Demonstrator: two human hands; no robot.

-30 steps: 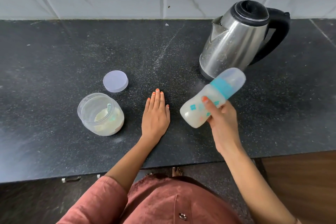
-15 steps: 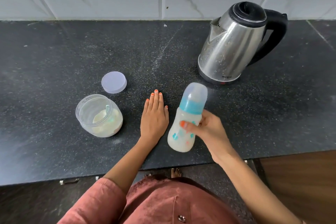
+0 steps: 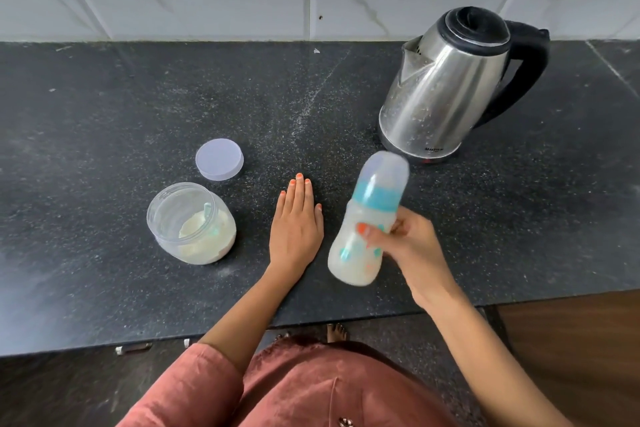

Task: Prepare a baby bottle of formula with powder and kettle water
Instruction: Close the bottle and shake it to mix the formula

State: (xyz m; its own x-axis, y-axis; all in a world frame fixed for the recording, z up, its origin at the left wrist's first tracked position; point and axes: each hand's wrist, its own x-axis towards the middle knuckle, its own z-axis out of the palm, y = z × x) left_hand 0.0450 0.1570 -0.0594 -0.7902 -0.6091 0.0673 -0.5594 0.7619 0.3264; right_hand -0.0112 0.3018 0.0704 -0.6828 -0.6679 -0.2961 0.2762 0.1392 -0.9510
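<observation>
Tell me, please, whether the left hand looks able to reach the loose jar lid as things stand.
Probably yes: the left hand lies flat and empty on the counter, and only bare counter separates it from the lid.

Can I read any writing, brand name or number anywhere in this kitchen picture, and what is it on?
Nothing reads clearly.
Shiny steel kettle with black handle: a small dark brand word near its base, too small to read.
Clear baby bottle with teal collar, gripped by the right hand: blurred teal and orange marks, no words.
Clear plastic powder jar and pale round lid: no text.
</observation>
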